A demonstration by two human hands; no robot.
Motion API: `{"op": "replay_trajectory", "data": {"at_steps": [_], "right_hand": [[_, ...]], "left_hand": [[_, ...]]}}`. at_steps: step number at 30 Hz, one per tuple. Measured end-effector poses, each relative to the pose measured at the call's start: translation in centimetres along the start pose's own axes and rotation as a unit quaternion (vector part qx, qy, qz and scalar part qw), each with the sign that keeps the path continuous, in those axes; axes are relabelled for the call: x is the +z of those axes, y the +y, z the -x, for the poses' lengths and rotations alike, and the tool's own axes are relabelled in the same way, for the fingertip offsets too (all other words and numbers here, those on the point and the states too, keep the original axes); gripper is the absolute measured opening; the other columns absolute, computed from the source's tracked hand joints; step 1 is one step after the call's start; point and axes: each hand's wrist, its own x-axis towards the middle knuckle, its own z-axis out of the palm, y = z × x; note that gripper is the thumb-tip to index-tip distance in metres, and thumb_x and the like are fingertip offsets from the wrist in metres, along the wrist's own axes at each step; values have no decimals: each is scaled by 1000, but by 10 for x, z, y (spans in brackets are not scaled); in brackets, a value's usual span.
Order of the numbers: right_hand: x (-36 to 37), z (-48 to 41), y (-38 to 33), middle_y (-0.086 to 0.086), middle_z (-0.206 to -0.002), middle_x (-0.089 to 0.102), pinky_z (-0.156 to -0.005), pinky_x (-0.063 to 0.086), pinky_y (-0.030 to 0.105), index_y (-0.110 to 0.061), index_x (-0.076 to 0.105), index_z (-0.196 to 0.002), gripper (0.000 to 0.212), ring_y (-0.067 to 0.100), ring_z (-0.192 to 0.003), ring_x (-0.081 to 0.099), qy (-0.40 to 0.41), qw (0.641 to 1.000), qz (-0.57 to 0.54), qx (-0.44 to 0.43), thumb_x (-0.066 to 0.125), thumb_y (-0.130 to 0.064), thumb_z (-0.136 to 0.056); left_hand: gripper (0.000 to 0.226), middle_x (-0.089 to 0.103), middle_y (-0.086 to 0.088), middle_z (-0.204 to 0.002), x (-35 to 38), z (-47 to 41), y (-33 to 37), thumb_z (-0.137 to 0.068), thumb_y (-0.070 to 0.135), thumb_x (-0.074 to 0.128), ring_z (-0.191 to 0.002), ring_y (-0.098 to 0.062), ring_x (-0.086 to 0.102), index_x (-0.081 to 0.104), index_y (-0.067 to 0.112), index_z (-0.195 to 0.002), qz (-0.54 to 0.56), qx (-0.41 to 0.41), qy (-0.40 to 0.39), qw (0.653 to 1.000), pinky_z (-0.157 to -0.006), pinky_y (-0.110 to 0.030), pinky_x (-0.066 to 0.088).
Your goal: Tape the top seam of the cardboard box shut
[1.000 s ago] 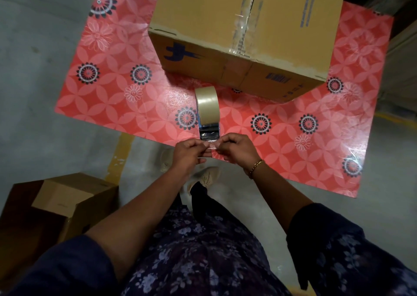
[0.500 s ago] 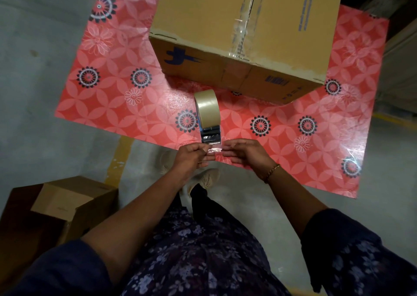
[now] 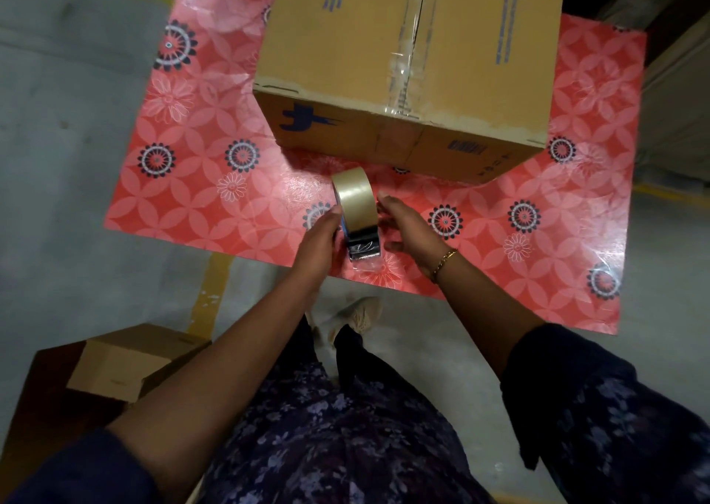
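Floor: grey concrete floor (image 3: 69,203) with a yellow painted stripe (image 3: 209,292) at near left.
Small box: a small brown cardboard carton (image 3: 126,361) sits on a dark reddish stand (image 3: 46,399) at near left.
Surface: red tablecloth with white and dark flower rosettes (image 3: 199,196), glossy, covering the table.
Left hand: the left hand (image 3: 320,236) presses its fingers to the left side of the tape tool, gripping it.
Tape tool: beige roll of packing tape on a black dispenser (image 3: 355,205) stands on edge on the cloth, between both hands, just near of the box; a clear loose tape end hangs at its near end.
Right hand: the right hand (image 3: 407,226), with a gold bracelet (image 3: 443,259), cups the tool's right side; whether it touches is unclear.
Box: large brown cardboard box with blue print (image 3: 407,69) stands far of the hands, flaps closed, old clear tape along its top seam (image 3: 413,42).
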Motion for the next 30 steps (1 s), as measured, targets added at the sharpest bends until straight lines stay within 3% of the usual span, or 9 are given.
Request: {"op": "replay_trajectory", "data": {"at_steps": [3, 9, 12, 16, 19, 23, 25, 27, 30], "right_hand": [[13, 6, -6, 5, -117, 68, -82, 49, 34, -27, 64, -112, 37, 21, -104, 64, -2, 1000, -20, 11, 38, -51, -101], [23, 17, -2, -4, -111, 71, -86, 53, 28, -27, 64, -114, 34, 5, -97, 67, 39, 996, -85, -12, 35, -42, -106], [22, 25, 4, -6, -112, 71, -98, 51, 35, -28, 66, -113, 33, 10, -105, 67, 79, 991, -104, -7, 38, -42, -105], [11, 41, 9, -7, -113, 71, -97, 50, 33, -24, 67, -116, 34, 1, -101, 67, 136, 981, -135, -24, 38, -38, -106], [-5, 61, 12, -8, -108, 72, -93, 51, 33, -26, 68, -109, 32, -4, -92, 68, 182, 969, -163, -17, 37, -37, -106], [-43, 83, 26, -6, -102, 72, -84, 53, 31, -24, 67, -104, 32, -2, -84, 68, 244, 953, -178, -12, 37, -33, -105], [-67, 98, 32, 2, -105, 72, -80, 53, 33, -17, 67, -108, 33, 7, -88, 68, 271, 943, -193, -7, 38, -31, -103], [-94, 83, 46, 4, -106, 74, -82, 57, 37, -18, 68, -110, 36, 10, -86, 70, 288, 934, -210, 12, 38, -35, -102], [-143, 67, 77, 1, -119, 71, -87, 51, 36, -37, 67, -117, 40, 5, -74, 64, 289, 933, -213, 32, 37, -55, -98]], "left_hand": [[35, 77, 13, -88, 11, -9, 8, -106, 48, 40, -78, -2, 74, 70, 30, -100, 40, -33, -31, 998, -64, -17, 55], [41, 80, 5, -97, 10, -13, 15, -105, 51, 41, -93, -15, 75, 73, 25, -107, -1, -58, -63, 996, -83, -33, 58], [39, 78, -4, -109, 14, -12, 17, -105, 47, 43, -99, -20, 74, 71, 23, -112, -38, -60, -105, 992, -91, -38, 58], [31, 75, 3, -101, 29, -11, 24, -106, 42, 43, -91, -10, 73, 70, 28, -102, -80, -46, -157, 983, -78, -26, 55], [28, 72, 9, -86, 54, -5, 31, -108, 33, 42, -63, 4, 71, 67, 23, -99, -98, -46, -211, 972, -55, -13, 52], [27, 66, 4, -88, 103, 8, 31, -108, 24, 41, -54, 5, 66, 63, 12, -117, -125, -47, -257, 957, -47, -9, 47], [30, 69, 1, -96, 131, 15, 34, -108, 23, 41, -59, 4, 65, 63, 10, -124, -142, -36, -261, 954, -45, -8, 45], [38, 69, -14, -125, 163, 24, 35, -108, 23, 39, -66, 2, 67, 60, 4, -133, -154, -20, -298, 942, -46, -7, 44], [48, 43, -23, -155, 213, 31, 42, -111, 22, 30, -99, -5, 70, 43, -6, -148, -166, -43, -318, 932, -54, -5, 38]]}}
